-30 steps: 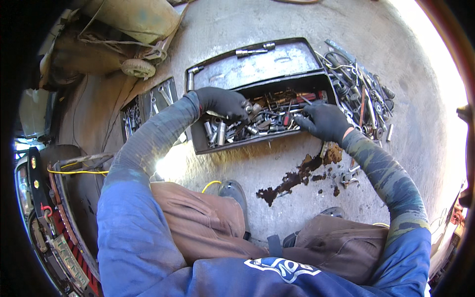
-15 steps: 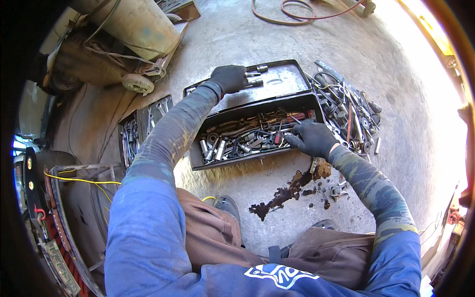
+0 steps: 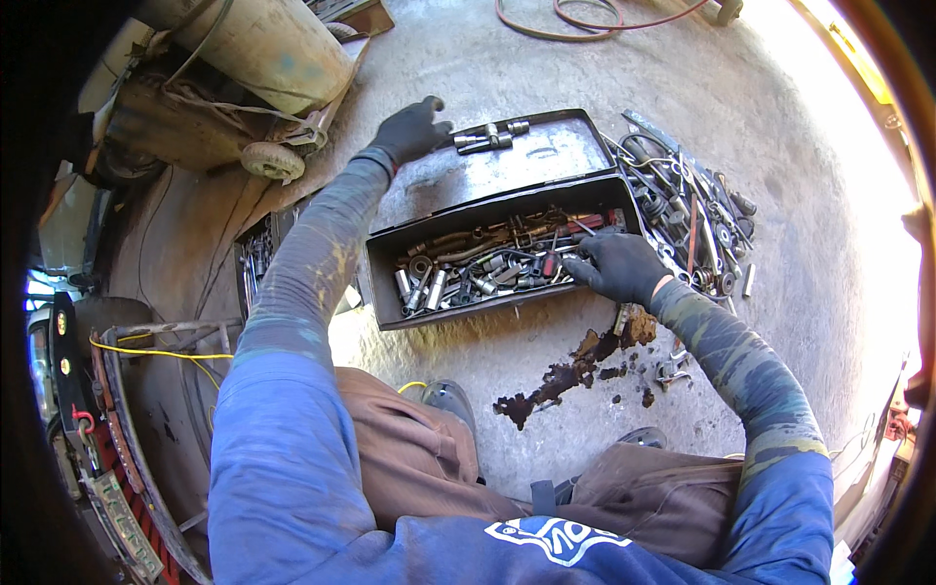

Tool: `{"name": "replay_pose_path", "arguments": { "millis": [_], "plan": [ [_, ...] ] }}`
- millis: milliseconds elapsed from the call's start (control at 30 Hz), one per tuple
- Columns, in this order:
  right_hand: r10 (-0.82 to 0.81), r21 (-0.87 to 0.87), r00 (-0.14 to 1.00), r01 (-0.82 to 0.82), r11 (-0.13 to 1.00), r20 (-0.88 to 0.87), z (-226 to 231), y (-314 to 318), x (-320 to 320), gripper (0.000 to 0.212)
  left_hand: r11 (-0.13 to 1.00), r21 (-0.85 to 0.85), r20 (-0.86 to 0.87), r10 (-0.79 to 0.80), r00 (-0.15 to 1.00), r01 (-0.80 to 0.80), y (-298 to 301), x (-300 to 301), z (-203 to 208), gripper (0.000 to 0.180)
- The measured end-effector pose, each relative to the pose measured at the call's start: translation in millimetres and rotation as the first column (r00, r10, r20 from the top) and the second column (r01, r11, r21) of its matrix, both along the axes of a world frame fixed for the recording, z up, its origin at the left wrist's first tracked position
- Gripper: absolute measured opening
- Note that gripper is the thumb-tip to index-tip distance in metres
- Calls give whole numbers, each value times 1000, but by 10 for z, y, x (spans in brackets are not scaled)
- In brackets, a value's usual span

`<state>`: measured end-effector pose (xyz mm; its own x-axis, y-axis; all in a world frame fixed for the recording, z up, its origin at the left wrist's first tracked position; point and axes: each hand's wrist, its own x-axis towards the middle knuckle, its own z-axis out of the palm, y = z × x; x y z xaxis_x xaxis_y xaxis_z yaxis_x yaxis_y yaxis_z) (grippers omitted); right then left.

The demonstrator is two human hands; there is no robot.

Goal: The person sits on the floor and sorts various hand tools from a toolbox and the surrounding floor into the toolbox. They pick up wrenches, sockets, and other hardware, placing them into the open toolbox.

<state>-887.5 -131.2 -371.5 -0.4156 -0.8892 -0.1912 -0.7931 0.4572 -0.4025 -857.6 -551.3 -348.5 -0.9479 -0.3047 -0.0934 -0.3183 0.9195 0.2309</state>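
Observation:
My left hand point(image 3: 414, 130), in a black glove, is over the left end of the open toolbox lid point(image 3: 429, 185). Its fingers are apart and hold nothing. Just right of it, several metal sockets point(image 3: 487, 138) lie together on the lid's inner side. The dark metal toolbox point(image 3: 458, 320) holds a jumble of sockets point(image 3: 436, 290), wrenches and other hand tools. My right hand point(image 3: 624, 268), also gloved, is at the box's right end, over the tools. Its thumb and forefinger are apart, the other fingers partly hidden. Close to them are a thin shiny rod point(image 3: 582, 227) and a red-and-black tool point(image 3: 550, 264).
Right of the box, a pile of wrenches and loose tools point(image 3: 694, 219) covers the concrete. A dark oily stain point(image 3: 561, 382) lies before my feet. At the left are a tool case point(image 3: 255, 258), a metal frame point(image 3: 132, 390) and a wheeled cart point(image 3: 273, 162). A hose point(image 3: 565, 37) lies far off.
My left hand has let go of the sockets and moved left, its fingers spreading. The sockets now lie grouped on the lid. My right hand has barely moved.

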Motion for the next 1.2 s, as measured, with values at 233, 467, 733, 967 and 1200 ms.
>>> {"name": "replay_pose_path", "arguments": {
  "millis": [233, 467, 733, 967, 1200],
  "plan": [
    [9, 1, 1000, -9, 1000, 15, 2, -8, -3, 59, 986, -138, 71, 99, 993, -88, -721, 649, -180, 62],
    [-5, -48, 1000, 6, 999, 17, 2, -25, 11, 54, 999, 26, 227, -44, 973, 39, -834, 882, -57, 46],
    [7, -10, 1000, -7, 1000, -15, 14, -42, 13, 49, 724, 643, 276, -522, 807, 248, -24, 965, 208, 30],
    [-13, -23, 1000, 13, 1000, -8, 17, -49, 29, 47, 848, 380, 488, -522, 699, 369, 440, 1260, 268, 35],
    [-2, -28, 1000, 2, 1000, 12, 5, -44, 17, 50, 951, -47, 504, -240, 830, 304, 924, 1922, -723, 24]
  ]
}}
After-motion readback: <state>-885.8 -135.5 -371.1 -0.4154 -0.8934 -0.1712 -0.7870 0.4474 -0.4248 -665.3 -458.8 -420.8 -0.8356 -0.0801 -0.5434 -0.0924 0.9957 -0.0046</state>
